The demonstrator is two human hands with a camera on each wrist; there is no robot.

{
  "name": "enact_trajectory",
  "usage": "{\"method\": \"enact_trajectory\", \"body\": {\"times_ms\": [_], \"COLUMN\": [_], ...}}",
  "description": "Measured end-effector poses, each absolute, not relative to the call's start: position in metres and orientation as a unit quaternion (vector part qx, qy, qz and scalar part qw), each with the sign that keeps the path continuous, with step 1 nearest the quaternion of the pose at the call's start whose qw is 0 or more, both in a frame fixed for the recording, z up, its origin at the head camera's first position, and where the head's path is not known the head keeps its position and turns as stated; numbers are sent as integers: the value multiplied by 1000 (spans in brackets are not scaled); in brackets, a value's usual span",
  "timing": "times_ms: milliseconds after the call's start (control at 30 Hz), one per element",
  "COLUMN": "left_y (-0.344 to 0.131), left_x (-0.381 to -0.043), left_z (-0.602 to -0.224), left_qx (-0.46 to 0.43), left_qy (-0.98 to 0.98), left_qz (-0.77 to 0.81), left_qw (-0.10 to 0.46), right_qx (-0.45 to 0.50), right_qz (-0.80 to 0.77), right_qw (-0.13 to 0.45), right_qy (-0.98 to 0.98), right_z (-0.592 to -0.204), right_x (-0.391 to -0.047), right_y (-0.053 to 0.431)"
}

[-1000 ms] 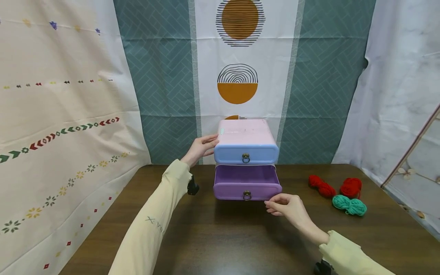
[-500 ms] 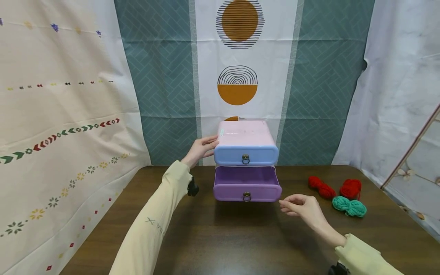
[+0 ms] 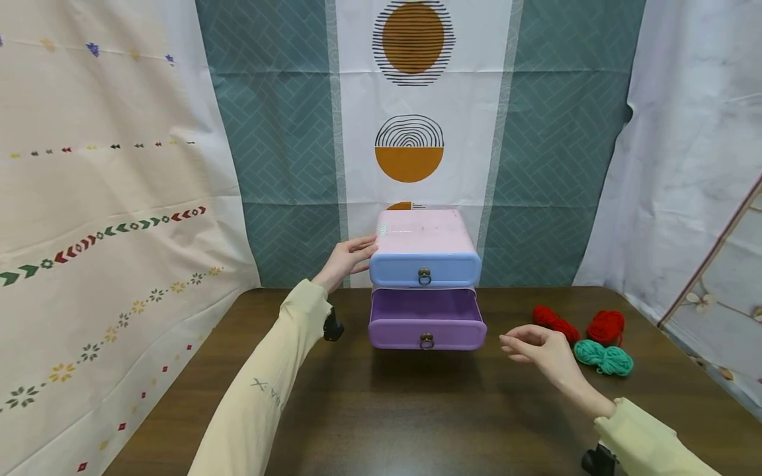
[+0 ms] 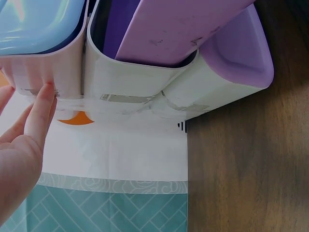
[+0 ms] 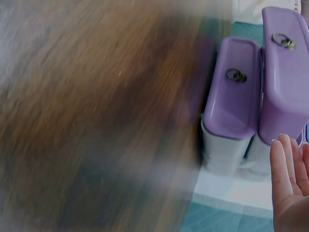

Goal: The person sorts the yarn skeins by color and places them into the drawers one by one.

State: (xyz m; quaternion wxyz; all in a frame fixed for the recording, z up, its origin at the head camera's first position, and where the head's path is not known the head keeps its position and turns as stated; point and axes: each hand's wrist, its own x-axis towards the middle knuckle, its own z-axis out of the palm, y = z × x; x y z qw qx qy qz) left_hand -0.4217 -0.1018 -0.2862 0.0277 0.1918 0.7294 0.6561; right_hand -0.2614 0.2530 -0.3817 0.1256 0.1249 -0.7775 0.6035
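A stacked mini drawer cabinet with a pink top (image 3: 425, 231) stands at the back of the table. Its blue drawer (image 3: 395, 270) is pushed in, while the purple drawer (image 3: 395, 335) below is pulled out and looks empty inside. In the right wrist view a lower purple drawer (image 5: 229, 106) shows, closed. My left hand (image 3: 342, 262) rests its fingertips against the cabinet's left side, at the pink section (image 4: 63, 77). To the right of the pulled-out drawer, apart from it, my right hand (image 3: 544, 354) hovers over the table with loosely bent fingers, holding nothing.
Two red yarn skeins (image 3: 556, 324) (image 3: 606, 327) and a teal yarn skein (image 3: 604, 358) lie on the brown table (image 3: 369, 423), right of the cabinet and just beyond my right hand. Patterned cloth (image 3: 286, 165) hangs behind and at both sides.
My right hand has moved away from the purple drawer's right front corner, rightward toward the yarn. My left hand stays against the cabinet, and the drawer remains pulled out.
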Motion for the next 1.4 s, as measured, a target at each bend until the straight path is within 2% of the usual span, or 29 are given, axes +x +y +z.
{"method": "enact_trajectory", "body": {"times_ms": [67,367,567,933,1200,1400], "left_y": [-102,-103,-102,-100,-101,-99], "left_x": [-428,-426,-428,-430,-423,-412], "left_z": [-291,-291,-292,-293,-285,-276], "left_qx": [189,192,193,191,190,189], "left_qy": [731,730,729,730,723,721], "left_qz": [656,656,657,656,663,665], "left_qw": [21,20,21,14,29,40], "right_qx": [149,167,141,91,73,65], "right_qz": [610,596,571,396,378,365], "right_qw": [133,147,157,219,244,240], "right_qy": [-767,-772,-793,-887,-890,-897], "right_z": [-395,-394,-396,-385,-385,-389], "right_x": [-273,-274,-279,-274,-274,-274], "right_y": [265,290,316,342,367,380]}}
